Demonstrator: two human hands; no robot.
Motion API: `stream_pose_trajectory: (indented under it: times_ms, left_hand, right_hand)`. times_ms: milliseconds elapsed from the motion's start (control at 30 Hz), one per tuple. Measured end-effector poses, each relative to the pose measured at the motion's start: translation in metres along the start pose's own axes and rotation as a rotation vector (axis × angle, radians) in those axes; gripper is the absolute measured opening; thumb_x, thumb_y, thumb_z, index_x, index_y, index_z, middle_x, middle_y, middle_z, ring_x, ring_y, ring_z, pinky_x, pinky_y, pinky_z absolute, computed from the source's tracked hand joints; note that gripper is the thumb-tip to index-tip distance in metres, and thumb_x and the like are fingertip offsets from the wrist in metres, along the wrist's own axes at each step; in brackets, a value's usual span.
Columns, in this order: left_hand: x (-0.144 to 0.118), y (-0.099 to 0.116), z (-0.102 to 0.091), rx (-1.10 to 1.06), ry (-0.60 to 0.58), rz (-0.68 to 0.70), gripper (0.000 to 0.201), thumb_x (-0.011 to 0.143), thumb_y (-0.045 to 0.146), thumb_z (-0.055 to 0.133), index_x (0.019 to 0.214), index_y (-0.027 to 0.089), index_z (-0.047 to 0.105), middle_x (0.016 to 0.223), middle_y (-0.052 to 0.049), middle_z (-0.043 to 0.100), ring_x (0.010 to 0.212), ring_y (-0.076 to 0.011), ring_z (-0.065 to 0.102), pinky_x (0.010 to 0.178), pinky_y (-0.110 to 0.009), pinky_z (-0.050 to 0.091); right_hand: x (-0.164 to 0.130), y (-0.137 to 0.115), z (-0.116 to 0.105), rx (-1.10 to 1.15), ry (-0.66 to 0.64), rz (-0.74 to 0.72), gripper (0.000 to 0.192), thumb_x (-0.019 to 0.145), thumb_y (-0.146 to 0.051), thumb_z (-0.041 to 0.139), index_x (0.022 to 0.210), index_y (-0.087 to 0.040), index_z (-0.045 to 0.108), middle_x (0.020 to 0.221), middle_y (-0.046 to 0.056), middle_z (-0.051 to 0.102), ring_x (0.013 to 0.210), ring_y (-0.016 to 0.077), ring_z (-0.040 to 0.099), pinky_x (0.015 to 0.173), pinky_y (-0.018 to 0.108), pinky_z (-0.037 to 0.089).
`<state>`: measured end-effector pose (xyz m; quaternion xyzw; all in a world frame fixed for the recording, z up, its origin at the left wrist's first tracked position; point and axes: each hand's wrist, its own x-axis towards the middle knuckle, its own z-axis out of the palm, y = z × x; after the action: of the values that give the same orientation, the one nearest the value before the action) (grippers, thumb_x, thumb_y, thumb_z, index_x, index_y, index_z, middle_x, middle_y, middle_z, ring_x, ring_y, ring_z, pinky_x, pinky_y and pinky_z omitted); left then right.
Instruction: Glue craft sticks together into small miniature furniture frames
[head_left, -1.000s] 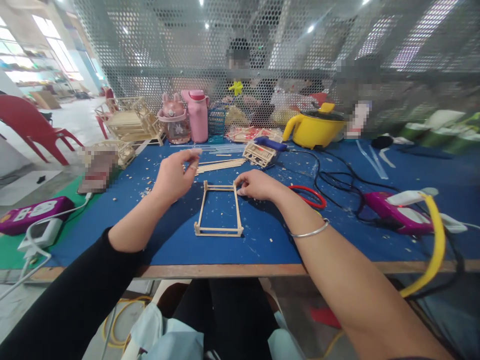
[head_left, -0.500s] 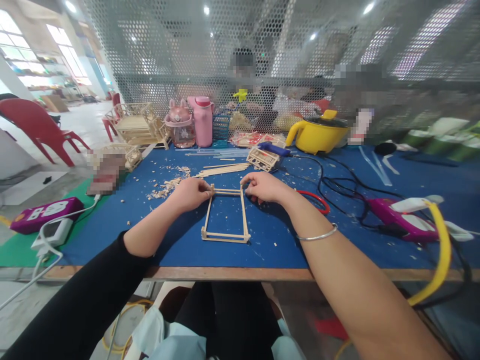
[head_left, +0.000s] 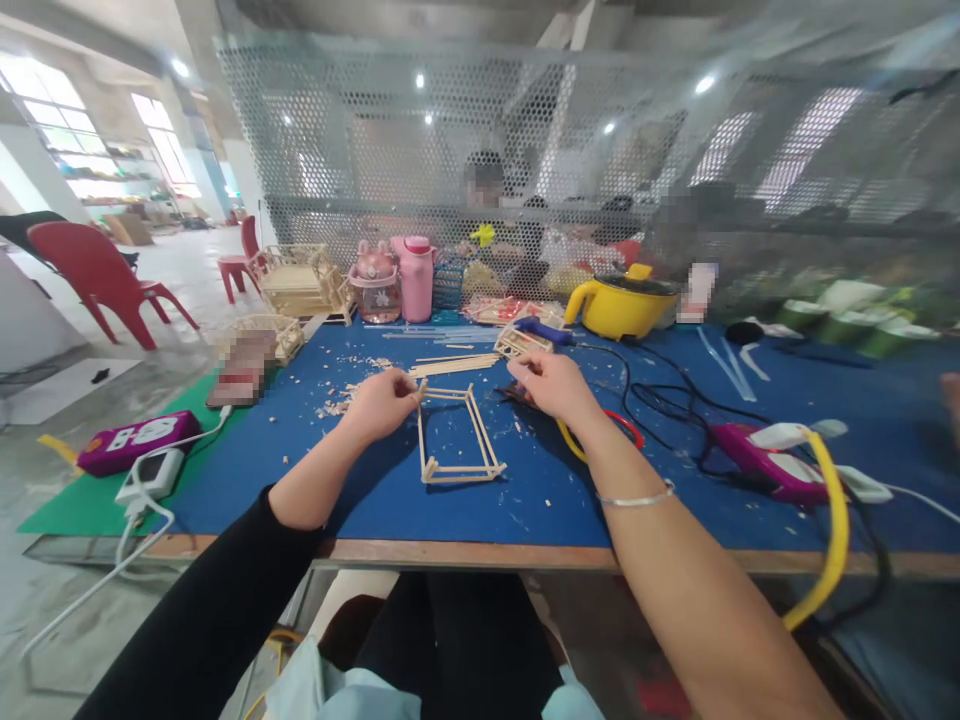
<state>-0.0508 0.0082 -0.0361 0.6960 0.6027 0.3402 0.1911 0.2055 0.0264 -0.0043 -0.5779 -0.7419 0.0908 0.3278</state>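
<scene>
On the blue tabletop stands a small open frame of thin wooden sticks (head_left: 461,470), roughly rectangular, with short upright pegs at its corners. My left hand (head_left: 386,405) pinches its far left corner between thumb and fingertips. To the right of the frame, my right hand (head_left: 555,382) has its fingers curled over a pair of pliers (head_left: 517,396). Dark jaws stick out on the left of that hand, while the red and yellow handles show beside my wrist. My palm hides the middle of the pliers.
Loose sticks (head_left: 457,364) and wood scraps lie behind the frame. A blue glue gun (head_left: 544,331) rests by a small wooden piece. Farther back are a pink flask (head_left: 416,280) and a yellow pot (head_left: 626,305). Black cables and a purple power strip (head_left: 757,462) lie to the right.
My right hand has left the frame's far right corner and moved right onto the pliers. The frame has turned slightly, with my left hand still at its corner. The view has tilted up.
</scene>
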Motion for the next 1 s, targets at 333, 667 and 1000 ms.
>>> stream_pose_trajectory:
  times_ms: [333, 667, 1000]
  left_hand:
    - [-0.051, -0.011, -0.006, 0.164, 0.045, -0.014, 0.071, 0.071, 0.009, 0.048, 0.139, 0.014, 0.028, 0.116, -0.012, 0.063, 0.098, -0.0222, 0.061, 0.087, -0.033, 0.043]
    - [-0.070, -0.005, -0.001, 0.053, -0.029, -0.026, 0.078, 0.073, 0.013, 0.053, 0.143, 0.017, 0.019, 0.106, -0.007, 0.066, 0.097, -0.0233, 0.060, 0.086, -0.034, 0.044]
    - [-0.103, 0.006, 0.014, 0.144, 0.134, -0.023, 0.069, 0.078, 0.020, 0.053, 0.141, 0.013, 0.024, 0.115, -0.010, 0.062, 0.113, -0.0284, 0.048, 0.091, -0.039, 0.039]
  right_hand:
    - [-0.150, -0.053, 0.012, -0.194, -0.223, -0.137, 0.021, 0.085, -0.031, 0.050, 0.070, -0.020, 0.060, 0.078, 0.003, 0.062, 0.077, 0.0181, 0.054, 0.069, 0.029, 0.037]
    - [-0.107, -0.030, 0.015, -0.259, -0.280, -0.086, 0.051, 0.085, -0.015, 0.039, 0.136, -0.008, 0.039, 0.131, 0.016, 0.049, 0.120, 0.0242, 0.045, 0.100, 0.038, 0.036]
    - [-0.100, -0.020, 0.017, -0.403, -0.317, -0.094, 0.054, 0.082, -0.009, 0.036, 0.135, -0.016, 0.046, 0.135, 0.013, 0.049, 0.124, 0.0241, 0.045, 0.101, 0.038, 0.037]
